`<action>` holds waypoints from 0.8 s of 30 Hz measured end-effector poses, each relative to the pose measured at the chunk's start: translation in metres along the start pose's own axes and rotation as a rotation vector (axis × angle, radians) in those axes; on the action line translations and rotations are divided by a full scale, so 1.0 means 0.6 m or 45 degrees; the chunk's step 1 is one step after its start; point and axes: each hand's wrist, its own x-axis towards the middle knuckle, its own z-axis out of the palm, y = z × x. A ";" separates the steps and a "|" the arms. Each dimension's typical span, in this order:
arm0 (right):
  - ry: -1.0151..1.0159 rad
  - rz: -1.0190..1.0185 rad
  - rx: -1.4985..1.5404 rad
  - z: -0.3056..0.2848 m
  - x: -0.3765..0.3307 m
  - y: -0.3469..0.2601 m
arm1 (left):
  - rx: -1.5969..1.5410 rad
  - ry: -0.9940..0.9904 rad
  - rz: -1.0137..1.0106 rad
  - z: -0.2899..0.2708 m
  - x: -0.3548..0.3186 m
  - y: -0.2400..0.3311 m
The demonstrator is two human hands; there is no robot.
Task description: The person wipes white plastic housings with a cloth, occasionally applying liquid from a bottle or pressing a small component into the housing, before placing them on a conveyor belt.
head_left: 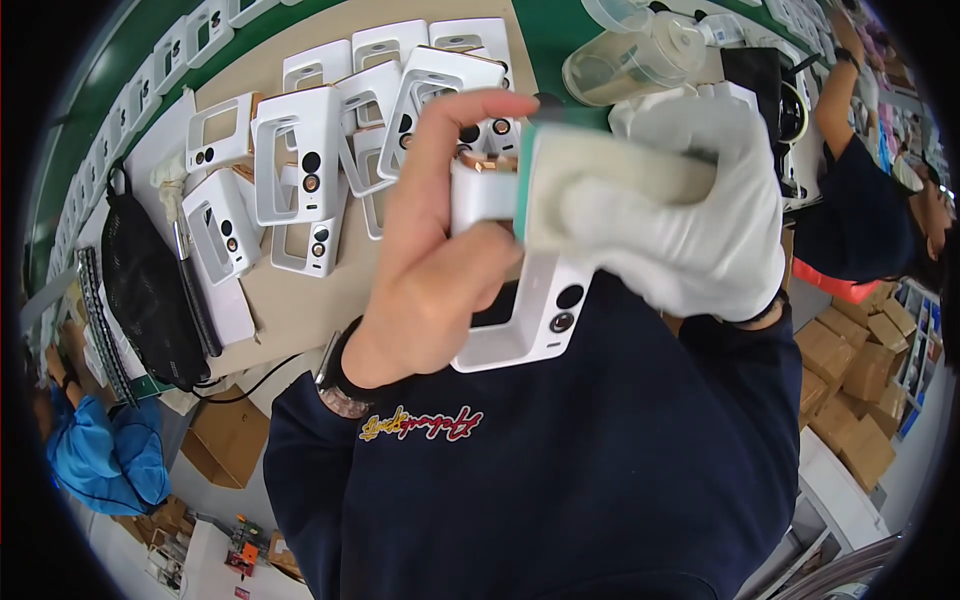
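Observation:
My left hand is bare and closed around a white plastic housing. The housing has a large rectangular opening and two round black parts on its face. My left index finger reaches over its upper end. In a white glove, my right hand grips a pale, wide, roll-like thing with a teal edge, smeared by motion. Its teal edge is against or just in front of the housing's upper part; I cannot tell whether they touch. Several similar white housings stand and lean on the beige work surface beyond my left hand.
A black mesh pouch and a brush-like tool lie at the left. Clear plastic containers stand at the back right, near a black box. Other people work at both sides. Cardboard boxes are stacked at the right.

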 end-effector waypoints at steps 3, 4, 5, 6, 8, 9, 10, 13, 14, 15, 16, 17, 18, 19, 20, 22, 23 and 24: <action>-0.052 -0.275 -0.148 -0.021 0.006 0.016 | -0.081 0.074 0.023 0.011 -0.003 0.008; -0.049 -0.312 -0.166 -0.026 0.006 0.017 | -0.123 0.117 0.035 0.014 -0.006 0.010; -0.046 -0.347 -0.186 -0.028 0.005 0.018 | -0.165 0.157 0.045 0.018 -0.010 0.011; -0.049 -0.350 -0.184 -0.026 0.003 0.019 | -0.208 0.197 0.054 0.022 -0.013 0.013; -0.049 -0.338 -0.136 -0.015 0.002 0.010 | -0.293 0.276 0.065 0.025 -0.014 0.014; -0.050 -0.328 -0.110 -0.009 0.001 0.005 | -0.295 0.280 0.058 0.024 -0.013 0.011; -0.050 -0.318 -0.084 -0.002 -0.002 -0.001 | -0.173 0.226 0.071 0.022 -0.010 0.007; -0.052 -0.295 -0.039 0.008 -0.010 -0.009 | 0.067 0.111 0.096 0.018 -0.005 -0.009; -0.075 -0.185 0.034 0.008 -0.013 -0.011 | 0.043 0.132 0.122 0.018 -0.006 -0.014; -0.098 -0.078 0.108 0.009 -0.015 -0.011 | 0.019 0.157 0.150 0.019 -0.008 -0.017; -0.121 0.024 0.184 0.010 -0.016 -0.010 | -0.004 0.186 0.179 0.021 -0.010 -0.017; -0.121 0.013 0.186 0.001 -0.022 0.001 | -0.002 0.194 0.187 0.021 -0.014 -0.012; -0.195 -0.097 0.025 -0.008 -0.028 0.022 | -0.107 0.224 0.190 0.010 -0.018 -0.001; -0.266 -0.207 -0.139 -0.010 -0.031 0.036 | -0.211 0.252 0.193 0.000 -0.020 0.011; -0.245 -0.216 -0.138 0.002 -0.033 0.034 | -0.310 0.281 0.192 -0.008 -0.024 0.020; 0.241 0.272 0.718 0.032 -0.044 0.028 | -0.303 0.155 0.262 -0.015 -0.006 0.019; 0.448 0.500 1.168 0.036 -0.044 0.027 | -0.323 0.069 0.329 -0.010 0.000 0.012; 0.434 0.477 1.189 0.039 -0.044 0.027 | -0.340 -0.022 0.393 -0.005 0.005 0.005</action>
